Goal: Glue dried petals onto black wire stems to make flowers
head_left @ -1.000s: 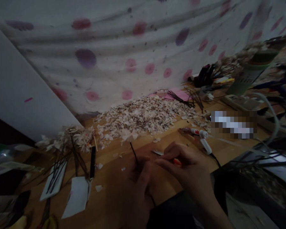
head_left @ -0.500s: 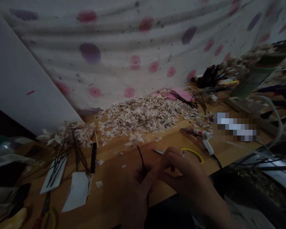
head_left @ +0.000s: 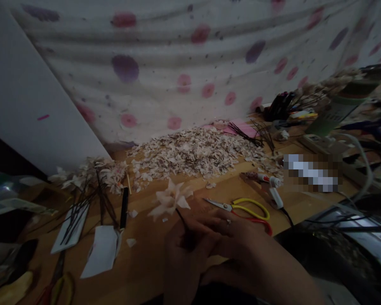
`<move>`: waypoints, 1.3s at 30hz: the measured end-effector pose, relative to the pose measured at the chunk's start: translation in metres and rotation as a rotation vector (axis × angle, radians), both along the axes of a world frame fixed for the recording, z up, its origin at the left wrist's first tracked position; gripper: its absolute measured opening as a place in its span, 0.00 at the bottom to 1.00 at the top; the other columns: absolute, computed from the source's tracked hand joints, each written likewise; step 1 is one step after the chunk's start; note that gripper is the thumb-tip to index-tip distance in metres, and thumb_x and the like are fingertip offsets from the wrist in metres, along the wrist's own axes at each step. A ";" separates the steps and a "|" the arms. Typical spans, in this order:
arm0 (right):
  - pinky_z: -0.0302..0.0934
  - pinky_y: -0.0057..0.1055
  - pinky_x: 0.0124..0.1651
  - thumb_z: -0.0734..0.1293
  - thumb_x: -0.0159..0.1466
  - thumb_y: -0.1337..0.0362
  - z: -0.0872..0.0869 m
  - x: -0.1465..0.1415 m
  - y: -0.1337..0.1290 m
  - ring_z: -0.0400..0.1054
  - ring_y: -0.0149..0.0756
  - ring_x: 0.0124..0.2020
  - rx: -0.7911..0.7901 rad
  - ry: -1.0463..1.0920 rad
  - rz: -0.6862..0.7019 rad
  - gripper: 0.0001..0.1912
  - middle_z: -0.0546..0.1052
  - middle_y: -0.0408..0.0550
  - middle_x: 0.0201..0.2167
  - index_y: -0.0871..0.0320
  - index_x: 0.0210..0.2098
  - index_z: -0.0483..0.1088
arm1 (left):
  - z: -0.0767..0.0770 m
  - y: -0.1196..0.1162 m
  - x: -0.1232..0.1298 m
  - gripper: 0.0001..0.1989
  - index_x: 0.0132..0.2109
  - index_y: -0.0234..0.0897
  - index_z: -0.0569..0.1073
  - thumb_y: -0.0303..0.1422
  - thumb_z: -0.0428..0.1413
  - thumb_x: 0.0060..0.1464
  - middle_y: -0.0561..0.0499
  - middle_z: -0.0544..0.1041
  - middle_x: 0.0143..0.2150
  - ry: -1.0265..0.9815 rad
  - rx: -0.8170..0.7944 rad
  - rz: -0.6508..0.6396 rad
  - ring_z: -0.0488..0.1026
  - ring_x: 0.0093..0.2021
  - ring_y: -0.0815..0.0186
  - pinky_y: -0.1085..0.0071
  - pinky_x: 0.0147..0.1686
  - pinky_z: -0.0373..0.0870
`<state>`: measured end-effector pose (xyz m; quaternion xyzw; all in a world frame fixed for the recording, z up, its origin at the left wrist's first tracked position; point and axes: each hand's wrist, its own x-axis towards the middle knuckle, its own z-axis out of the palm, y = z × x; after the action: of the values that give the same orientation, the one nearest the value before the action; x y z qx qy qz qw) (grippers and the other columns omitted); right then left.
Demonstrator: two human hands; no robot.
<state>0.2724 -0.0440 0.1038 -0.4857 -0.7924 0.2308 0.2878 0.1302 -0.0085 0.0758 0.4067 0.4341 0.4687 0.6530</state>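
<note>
A pale artificial flower [head_left: 172, 200] with pointed petals and a dark thin stem [head_left: 181, 218] leans above the table. My left hand [head_left: 186, 254] is closed round that stem below the bloom. Against it lies my right hand [head_left: 241, 245], a ring on one finger, its bent fingers meeting the left fingers. What the right fingertips pinch is hidden. Scissors [head_left: 227, 206] with yellow and red handles lie just beyond the right hand, partly covered by it. Behind the flower spreads a heap of loose pale petals [head_left: 190, 152].
Finished-looking flowers [head_left: 98, 176] with dark stems lie at left, near white cards [head_left: 100, 252] and a black stick-like tool [head_left: 123, 209]. A white glue gun [head_left: 274, 192] with a cable rests at right. A green bottle [head_left: 336, 110] stands behind a power strip [head_left: 324, 144].
The flower has come nearer and turned, its bloom now larger and lower to the left. My right hand has moved down against the left, uncovering more of the scissors.
</note>
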 end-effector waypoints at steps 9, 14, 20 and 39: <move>0.65 0.41 0.52 0.74 0.59 0.57 0.003 -0.007 -0.004 0.67 0.46 0.52 0.056 -0.192 0.023 0.08 0.78 0.45 0.44 0.51 0.37 0.77 | -0.001 -0.002 -0.012 0.12 0.21 0.39 0.76 0.19 0.68 0.31 0.58 0.74 0.18 0.157 -0.007 0.140 0.69 0.20 0.72 0.79 0.22 0.67; 0.61 0.50 0.59 0.71 0.62 0.56 0.003 -0.003 -0.003 0.61 0.52 0.60 0.189 -0.340 0.032 0.08 0.76 0.47 0.52 0.52 0.36 0.78 | 0.011 -0.006 -0.015 0.12 0.21 0.38 0.77 0.20 0.69 0.27 0.55 0.75 0.19 0.080 -0.093 0.057 0.71 0.22 0.68 0.77 0.24 0.68; 0.56 0.54 0.63 0.70 0.63 0.54 0.007 -0.002 -0.001 0.63 0.51 0.58 0.276 -0.401 0.091 0.13 0.77 0.50 0.49 0.54 0.27 0.78 | 0.008 -0.006 -0.019 0.19 0.38 0.39 0.80 0.30 0.71 0.33 0.59 0.69 0.21 0.306 -0.036 0.098 0.66 0.22 0.70 0.77 0.24 0.64; 0.65 0.36 0.51 0.67 0.65 0.55 -0.007 0.006 -0.013 0.72 0.41 0.43 0.093 -0.173 0.236 0.12 0.79 0.47 0.32 0.51 0.30 0.79 | -0.001 0.002 -0.033 0.07 0.21 0.42 0.80 0.28 0.70 0.35 0.50 0.81 0.32 0.170 0.079 -0.096 0.76 0.35 0.61 0.71 0.35 0.71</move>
<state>0.2779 -0.0567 0.0965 -0.3933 -0.8757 0.1833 0.2115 0.0969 -0.0066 0.0752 0.4906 0.4492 0.4176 0.6190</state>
